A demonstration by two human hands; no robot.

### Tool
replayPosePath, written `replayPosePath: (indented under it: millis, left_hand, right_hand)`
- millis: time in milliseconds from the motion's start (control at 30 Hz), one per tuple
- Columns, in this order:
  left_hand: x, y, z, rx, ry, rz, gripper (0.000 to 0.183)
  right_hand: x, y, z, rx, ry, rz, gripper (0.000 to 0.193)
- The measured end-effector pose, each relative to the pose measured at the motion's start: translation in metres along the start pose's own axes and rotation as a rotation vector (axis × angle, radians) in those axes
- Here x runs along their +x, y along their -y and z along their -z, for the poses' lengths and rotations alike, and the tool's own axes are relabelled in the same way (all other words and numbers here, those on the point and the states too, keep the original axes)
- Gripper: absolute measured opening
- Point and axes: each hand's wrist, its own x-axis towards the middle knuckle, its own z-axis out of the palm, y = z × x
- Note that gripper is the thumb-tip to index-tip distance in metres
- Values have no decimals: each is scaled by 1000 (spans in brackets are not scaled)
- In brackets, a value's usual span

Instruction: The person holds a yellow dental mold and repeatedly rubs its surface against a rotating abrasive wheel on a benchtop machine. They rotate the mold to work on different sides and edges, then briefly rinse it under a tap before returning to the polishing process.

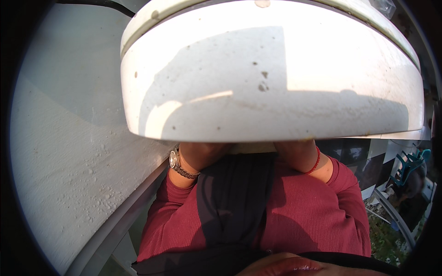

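A large white rounded casing [207,110] fills the upper middle of the view, close in front of my chest. Its smooth side carries brown and grey specks, and a groove runs around it near the top. Both my wrists pass beneath its lower edge. My left hand [202,154], with a watch and a dark braided bracelet at the wrist, goes under the left part. Under the right part goes my right hand [294,154], a red bead bracelet on its wrist. The casing hides the fingers of both, so their grip on it does not show.
To the left lies a pale surface [60,152] scattered with water drops, its edge running beside my left arm. A black cable [101,4] crosses its far end. At the right are dark and white tiles [368,165], a teal plastic chair [410,163] and a metal rail [396,218].
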Motion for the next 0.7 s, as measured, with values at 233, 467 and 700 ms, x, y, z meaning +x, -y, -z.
replayPosePath:
  millis: [233,467,700]
  left_hand:
    - [1,0,-1,21,-10,-11,23]
    - [4,-1,0,-19,-9,14,21]
    - [7,-1,-1,-133,6,54,16]
  right_hand:
    - [2,0,-1,-60,-13,13,19]
    - [2,-1,1,-31,40,9,20]
    - [6,-1,1,1,34,2,21]
